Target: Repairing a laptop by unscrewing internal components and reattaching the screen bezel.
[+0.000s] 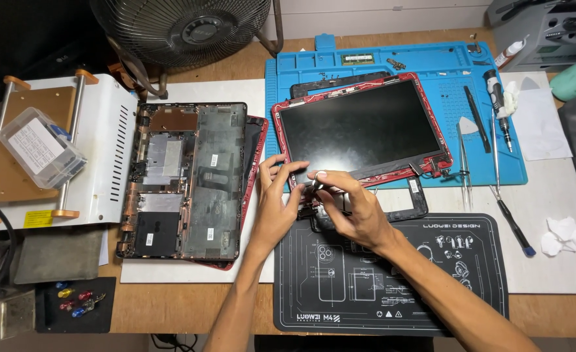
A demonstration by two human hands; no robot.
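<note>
Seen from above at a repair bench: left hand (276, 195) with fingers spread, pressing the near-left corner of a red-framed laptop screen panel (363, 127) on a blue mat (392, 65). Right hand (352, 207) pinching a small silvery tool (318, 180) — tip at that same corner. Probably mid-way through freeing the frame; calls for gentle, steady prying. Left of centre, an opened laptop base (187, 179).

Laptop base (183, 179) left of screen panel (363, 127); panel on mat (431, 62); tweezers (465, 163) right of panel.
</note>
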